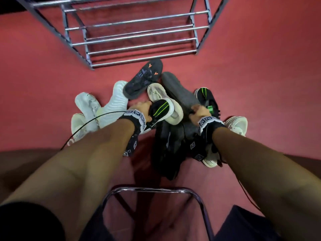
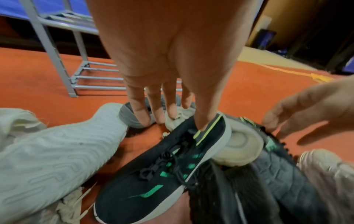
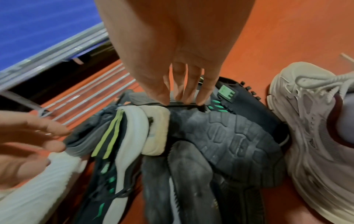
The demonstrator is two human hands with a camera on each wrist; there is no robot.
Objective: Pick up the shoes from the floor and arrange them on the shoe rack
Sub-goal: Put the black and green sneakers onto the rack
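Fingers of the left hand (image 2: 164, 63) touched the black-and-green shoe (image 2: 162, 163), the right hand (image 3: 172, 53) reached ungripping; tangled shoes risked snagging when lifted.

My wrist straps hide part of the black shoes (image 1: 171, 146), and the shoe rack (image 1: 139, 34) runs off the frame's top.

Green-striped black shoe (image 2: 153, 174), red floor (image 1: 260, 66)
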